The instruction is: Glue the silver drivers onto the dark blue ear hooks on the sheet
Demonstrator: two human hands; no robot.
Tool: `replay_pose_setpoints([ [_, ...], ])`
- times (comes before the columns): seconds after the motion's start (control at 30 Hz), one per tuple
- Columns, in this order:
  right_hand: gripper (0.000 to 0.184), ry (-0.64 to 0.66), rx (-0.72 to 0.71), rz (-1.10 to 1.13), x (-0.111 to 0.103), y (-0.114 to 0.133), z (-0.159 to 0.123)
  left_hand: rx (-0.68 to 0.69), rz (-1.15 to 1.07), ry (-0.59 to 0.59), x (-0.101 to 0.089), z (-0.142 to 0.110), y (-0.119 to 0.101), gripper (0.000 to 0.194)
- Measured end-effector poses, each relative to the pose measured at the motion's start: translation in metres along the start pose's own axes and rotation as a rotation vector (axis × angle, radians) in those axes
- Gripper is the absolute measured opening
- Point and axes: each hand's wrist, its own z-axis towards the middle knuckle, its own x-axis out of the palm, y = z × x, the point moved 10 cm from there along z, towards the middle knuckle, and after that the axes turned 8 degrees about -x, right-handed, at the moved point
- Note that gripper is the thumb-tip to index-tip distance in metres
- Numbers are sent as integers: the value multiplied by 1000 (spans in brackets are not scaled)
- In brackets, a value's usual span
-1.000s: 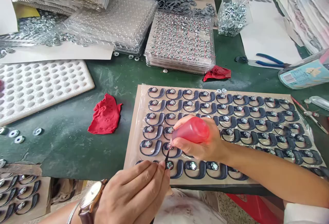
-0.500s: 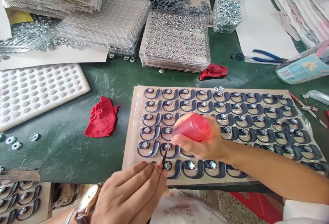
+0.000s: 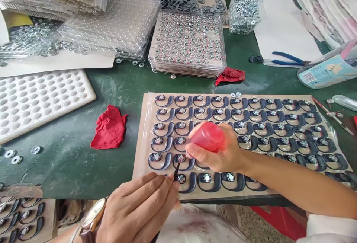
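Observation:
My left hand [image 3: 139, 205], wearing a wristwatch, is closed on dark, pointed tweezers [image 3: 176, 170]. Their tip rests at the silvery round insert of a dark curved hook-shaped part [image 3: 190, 163] in the second row from the front. In my right hand [image 3: 230, 155] is a red squeeze bottle [image 3: 208, 136], tilted so its nozzle end points down-left at that same insert. Whether the nozzle touches it, I cannot tell. Rows of similar parts lie on a plastic-covered brown board [image 3: 139, 150]; my right hand and forearm hide some of them.
Red cloths [image 3: 109, 127] lie on the green table [image 3: 67, 168]. Behind the board stand stacked clear trays [image 3: 186, 44] of metal discs and a clear tub [image 3: 245, 12] of discs. Blue-handled pliers [image 3: 290, 60] and a labelled clear container [image 3: 326, 68] are at right; a white foam tray [image 3: 44, 99] sits left.
The whole view has shifted slightly. Both hands keep their holds on the tweezers and the squeeze bottle, at the same hook-shaped part.

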Motion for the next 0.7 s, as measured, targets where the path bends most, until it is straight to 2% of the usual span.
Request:
replay_pose_setpoints([
  [0.1, 23, -25, 11, 49, -1, -1, 0, -7, -55, 72, 1, 0, 5, 25],
  [0.27, 22, 12, 27, 10, 3, -2, -1, 18, -104, 81, -8, 14, 9, 22],
  [0.37, 27, 33, -57, -52, 3, 3, -2, -3, -149, 64, -11, 24, 15, 20],
  [0.5, 10, 56, -256, -165, 8, 16, -4, -106, -294, -2, -17, 30, 31, 23],
  [0.57, 11, 51, -314, -184, 10, 21, -5, -181, -347, -14, -17, 30, 41, 23],
  [0.63, 18, 33, -295, -149, 9, 23, -3, -231, -367, -7, -15, 31, 48, 23],
  [0.7, 24, 5, -209, -69, 5, 22, -1, -241, -368, 14, -13, 32, 50, 22],
])
